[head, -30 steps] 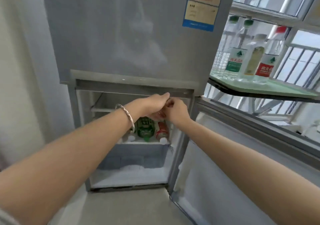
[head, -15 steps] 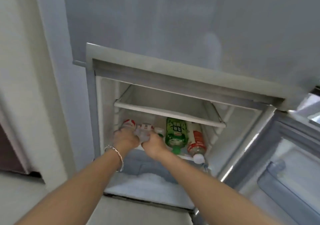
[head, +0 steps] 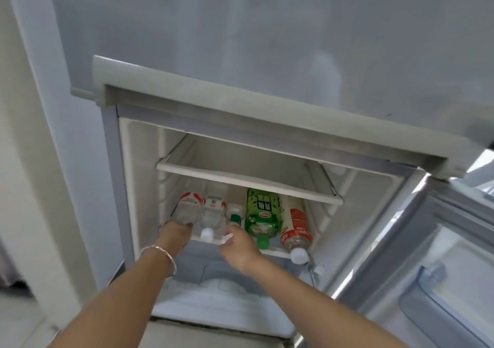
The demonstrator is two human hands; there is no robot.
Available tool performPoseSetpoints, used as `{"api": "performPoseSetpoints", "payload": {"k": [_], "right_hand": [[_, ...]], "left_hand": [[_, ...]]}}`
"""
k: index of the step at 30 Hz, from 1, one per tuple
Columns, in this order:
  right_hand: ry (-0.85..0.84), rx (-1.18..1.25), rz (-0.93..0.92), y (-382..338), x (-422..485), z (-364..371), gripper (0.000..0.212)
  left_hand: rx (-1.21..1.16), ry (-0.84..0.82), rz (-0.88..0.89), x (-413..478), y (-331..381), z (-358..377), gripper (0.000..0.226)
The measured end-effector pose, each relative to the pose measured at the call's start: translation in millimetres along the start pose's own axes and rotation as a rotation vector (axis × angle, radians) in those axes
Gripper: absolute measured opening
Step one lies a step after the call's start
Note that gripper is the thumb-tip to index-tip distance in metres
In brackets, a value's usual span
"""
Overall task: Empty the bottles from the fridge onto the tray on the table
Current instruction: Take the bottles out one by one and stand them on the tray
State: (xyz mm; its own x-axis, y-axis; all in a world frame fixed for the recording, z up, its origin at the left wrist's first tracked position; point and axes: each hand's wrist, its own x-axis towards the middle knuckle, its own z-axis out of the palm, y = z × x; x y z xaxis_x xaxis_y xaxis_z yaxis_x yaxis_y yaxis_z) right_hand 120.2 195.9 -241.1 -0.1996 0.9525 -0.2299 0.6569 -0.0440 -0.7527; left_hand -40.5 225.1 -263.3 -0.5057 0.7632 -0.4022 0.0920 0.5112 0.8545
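Grey metal covers the fridge (head: 267, 53), which stands beside a pale wall (head: 26, 160); its door (head: 427, 267) hangs open to the right. Inside are a white upper shelf (head: 240, 176) and a lower shelf (head: 275, 252). The left grip (head: 173, 234), with a bracelet (head: 160, 254) at the wrist, is closed around the neck end of the leftmost bottle (head: 187, 208), which is clear with a red-and-white label. The right grip (head: 238, 243) is at the shelf edge, between the second bottle (head: 211, 214) and the small bottle (head: 235, 218) with a green cap; I cannot tell if it holds anything. Further right lie the green bottle (head: 262, 211) and the red-labelled bottle (head: 296, 224), caps toward the camera.
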Motion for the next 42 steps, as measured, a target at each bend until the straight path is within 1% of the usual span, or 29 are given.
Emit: {"api": "performPoseSetpoints", "payload": {"k": [2,3,4,5,6,8,11,14,19,23,25,27,31,34,36,37,39,41,42], "right_hand": [[0.000,-0.011,0.018,2,-6,-7,0.035],[0.002,-0.018,0.018,-2,-11,-10,0.036],[0.000,-0.024,0.021,-6,-15,-12,0.037],[0.004,-0.025,0.018,-11,-21,-15,0.037],[0.009,-0.025,0.009,-19,-27,-17,0.038],[0.013,-0.032,-0.008,-33,-39,-21,0.038],[0.005,-0.041,-0.024,-57,-59,-28,0.039],[-0.023,-0.070,-0.035,-76,-81,-37,0.043],[-0.095,-0.134,-0.057,-97,-126,-64,0.069],[-0.157,-0.139,-0.077,-104,-172,-97,0.080],[-0.114,-0.131,-0.099,-104,-203,-120,0.079],[-0.054,-0.080,-0.109,-108,-230,-145,0.068],[0.140,-0.010,-0.151,-106,-283,-213,0.059],[0.265,0.119,-0.216,-110,-317,-268,0.047],[0.369,0.175,-0.219,-111,-333,-305,0.043],[0.430,0.183,-0.205,-111,-337,-324,0.047],[0.535,0.215,-0.183,-109,-341,-357,0.061],[0.653,0.261,-0.228,-104,-340,-385,0.051],[0.725,0.282,-0.241,-102,-338,-394,0.048]], "left_hand": [[0.059,-0.017,0.045,-6,12,-6,0.045],[0.131,0.026,0.104,-15,21,-14,0.056],[0.113,0.070,0.120,-27,31,-22,0.062],[0.083,0.106,0.144,-43,42,-33,0.059],[0.114,0.163,0.190,-59,52,-45,0.051],[0.189,0.209,0.252,-84,65,-62,0.041],[0.307,0.201,0.340,-111,75,-85,0.042],[0.472,0.195,0.469,-140,87,-106,0.041],[0.699,0.165,0.720,-212,127,-118,0.033],[0.739,0.120,0.883,-274,159,-106,0.038],[0.721,0.078,0.968,-309,175,-94,0.034],[0.670,0.033,1.045,-339,192,-85,0.036],[0.425,-0.100,1.220,-395,228,-63,0.040],[0.219,-0.258,1.316,-439,267,-44,0.046],[0.064,-0.337,1.317,-465,289,-30,0.049],[-0.015,-0.342,1.307,-474,299,-20,0.048],[-0.101,-0.338,1.273,-487,308,1,0.042],[-0.110,-0.365,1.227,-494,313,28,0.040],[-0.094,-0.391,1.204,-494,313,41,0.044]]}}
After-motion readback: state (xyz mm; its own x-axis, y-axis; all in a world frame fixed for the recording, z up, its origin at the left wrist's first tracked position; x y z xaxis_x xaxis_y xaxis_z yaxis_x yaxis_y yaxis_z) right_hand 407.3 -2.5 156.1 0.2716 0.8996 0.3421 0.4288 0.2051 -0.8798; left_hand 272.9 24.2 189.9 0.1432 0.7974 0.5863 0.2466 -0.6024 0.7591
